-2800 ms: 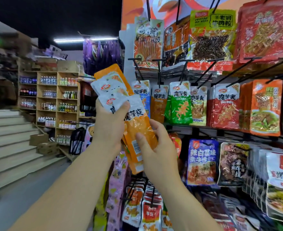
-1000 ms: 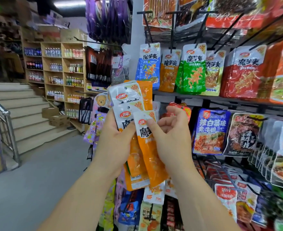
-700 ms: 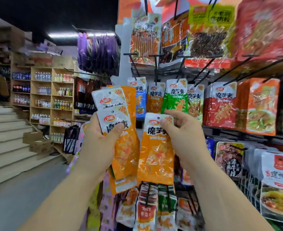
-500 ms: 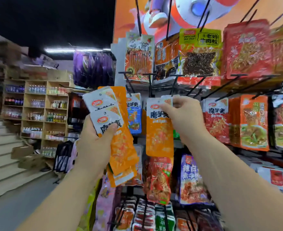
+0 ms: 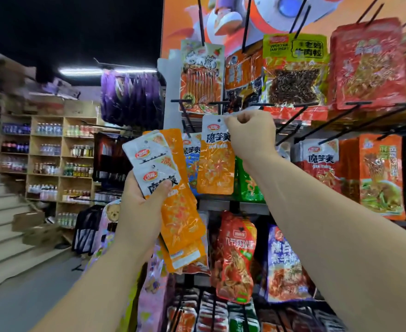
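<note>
Your right hand [image 5: 249, 135] is raised to the display rack [image 5: 170, 87], fingers curled, pinching the top right corner of one orange packet [image 5: 216, 168]. The packet hangs upright from that pinch, its white header just under a black peg [image 5: 218, 107]; can't tell whether the hole is on the peg. It sits in front of the hanging row, between a blue packet [image 5: 190, 164] and a green packet [image 5: 247, 185], overlapping both.

Your left hand [image 5: 142, 216] is lower and to the left, gripping a bundle of packets [image 5: 182, 219] of the same orange kind. The thumb presses across the white header of the front one, fingers wrapped behind. The bundle fans out, tilted, headers up and to the left, bottoms down to the right, close beside the single packet
</note>
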Demonstrator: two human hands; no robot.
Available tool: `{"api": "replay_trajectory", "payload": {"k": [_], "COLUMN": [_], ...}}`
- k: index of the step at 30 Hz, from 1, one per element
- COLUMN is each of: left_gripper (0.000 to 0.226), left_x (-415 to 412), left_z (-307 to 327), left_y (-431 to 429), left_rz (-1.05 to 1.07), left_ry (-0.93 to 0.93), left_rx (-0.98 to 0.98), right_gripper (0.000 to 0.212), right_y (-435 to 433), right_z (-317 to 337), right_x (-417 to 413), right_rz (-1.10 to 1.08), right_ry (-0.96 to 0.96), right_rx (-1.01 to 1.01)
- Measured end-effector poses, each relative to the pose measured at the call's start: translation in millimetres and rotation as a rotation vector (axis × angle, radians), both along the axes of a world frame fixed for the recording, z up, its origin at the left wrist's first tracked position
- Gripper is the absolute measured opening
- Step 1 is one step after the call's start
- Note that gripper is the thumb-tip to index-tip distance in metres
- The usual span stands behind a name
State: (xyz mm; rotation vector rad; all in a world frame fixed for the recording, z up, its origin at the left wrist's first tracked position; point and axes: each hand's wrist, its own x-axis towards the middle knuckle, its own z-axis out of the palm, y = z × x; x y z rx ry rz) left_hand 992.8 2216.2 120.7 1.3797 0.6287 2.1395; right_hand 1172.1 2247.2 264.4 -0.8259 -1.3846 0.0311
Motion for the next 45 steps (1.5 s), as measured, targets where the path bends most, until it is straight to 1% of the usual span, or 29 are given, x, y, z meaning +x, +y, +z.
{"api": "replay_trajectory", "payload": {"k": [3,7,9,11,12,13,14,17,19,21,22,23,26,33,39,45], "left_gripper": [0.038,0.035,0.035,0.034,0.033,0.032,0.031,0.030,0.030,0.030,0.031,0.031,0.031,0.031,0.031,0.034], "left_x": [-3.0,-4.7,-5.9,-7.1,-7.8,-8.1,-8.5,-8.2,-8.1,-7.1,-6.8,-6.5,-7.1,-7.4,-5.9,-6.5], "left_z": [-2.9,-6.1,-6.8,-8.0,-8.5,-9.0,-9.3,-9.4,-9.5,-9.6,-9.7,-9.5,-9.2,-9.0,-9.2,-8.3], "left_y": [3.4,3.6,3.0,2.6,2.5,2.4,2.2,2.8,3.3,3.2,2.9,2.8,2.1,0.3,0.5,0.6], "left_rz": [-0.028,-0.034,-0.044,-0.057,-0.059,-0.060,-0.061,-0.061,-0.055,-0.056,-0.060,-0.064,-0.076,-0.078,-0.074,-0.065], "left_ry": [0.020,0.061,0.085,0.092,0.094,0.097,0.100,0.098,0.094,0.087,0.082,0.078,0.080,0.099,0.101,0.087], "left_rx": [-0.028,-0.043,-0.040,-0.045,-0.051,-0.055,-0.056,-0.058,-0.063,-0.060,-0.061,-0.062,-0.059,-0.052,-0.047,-0.051], "right_gripper": [0.058,0.055,0.045,0.016,0.019,0.031,0.037,0.040,0.051,0.070,0.076,0.078,0.077,0.072,0.078,0.079], "right_y": [-0.1,8.1,12.7,13.4,13.3,13.5,14.1,14.9,19.5,24.0,25.2,27.0,27.9,40.0,45.2,53.3], "right_z": [-3.1,-7.2,-11.5,-18.6,-23.8,-30.1,-36.4,-52.3,-57.5,-58.3,-57.5,-56.4,-52.5,-44.8,-52.3,-49.7], "right_x": [0.1,1.2,2.3,5.3,7.8,11.4,16.1,31.0,40.6,46.1,47.2,48.2,47.0,48.0,36.2,29.4], "right_rz": [-0.055,-0.125,-0.217,-0.283,-0.311,-0.340,-0.372,-0.527,-0.601,-0.686,-0.721,-0.742,-0.805,-0.897,-0.957,-0.991], "right_ry": [-0.032,-0.073,-0.161,-0.253,-0.293,-0.356,-0.436,-0.747,-0.982,-1.243,-1.338,-1.394,-1.468,-1.571,-1.569,-1.568], "right_rx": [0.010,-0.011,0.014,0.039,0.054,0.074,0.100,0.253,0.348,0.311,0.265,0.241,0.188,0.087,0.102,0.011]}}
